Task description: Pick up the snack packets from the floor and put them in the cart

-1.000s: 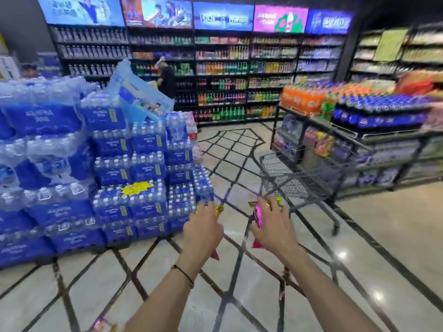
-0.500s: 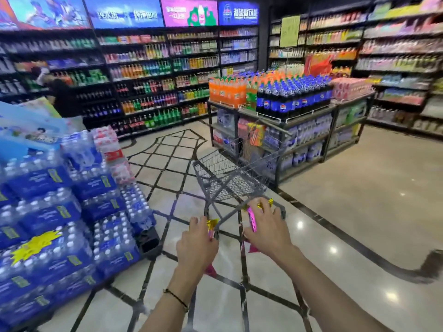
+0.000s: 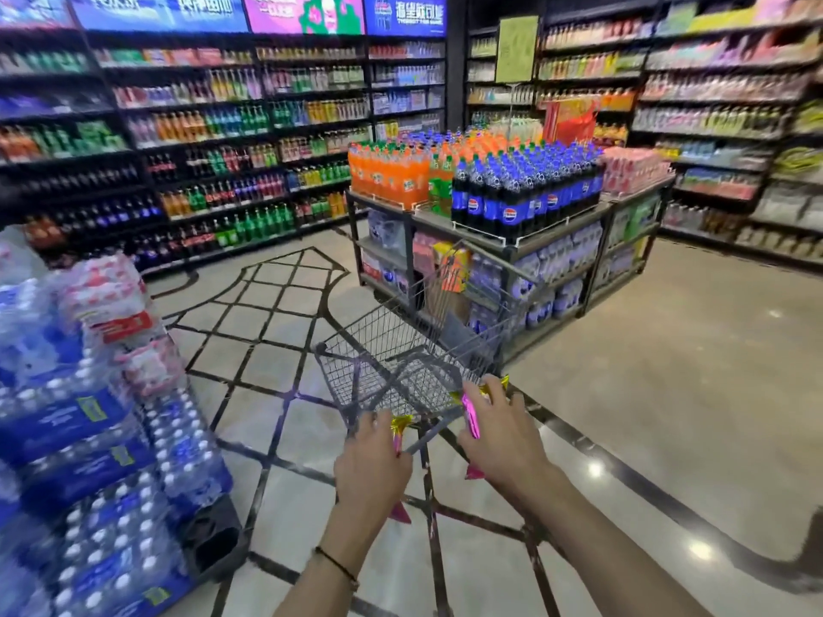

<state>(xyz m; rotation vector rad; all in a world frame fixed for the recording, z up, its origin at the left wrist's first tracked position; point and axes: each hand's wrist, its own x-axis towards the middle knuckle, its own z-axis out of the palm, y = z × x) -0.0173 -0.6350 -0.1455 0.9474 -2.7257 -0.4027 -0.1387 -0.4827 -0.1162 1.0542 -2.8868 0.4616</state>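
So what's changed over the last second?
The person has closed in on the cart: it was ahead and to the right, and now its near end sits right in front of both hands. The stacked water packs slid leftward in view. Unchanged: the left hand grips one pink-and-gold snack packet, the right hand grips a second packet; neither is let go.

Two bare forearms come into the view from the bottom edge, the left forearm (image 3: 309, 592) and the right forearm (image 3: 592, 527). Both are uncovered as far as the picture shows them. Around the left wrist lies a thin dark band (image 3: 337, 564), narrow like a cord, a little below the left hand (image 3: 372, 465). The right hand (image 3: 501, 431) is bare too.
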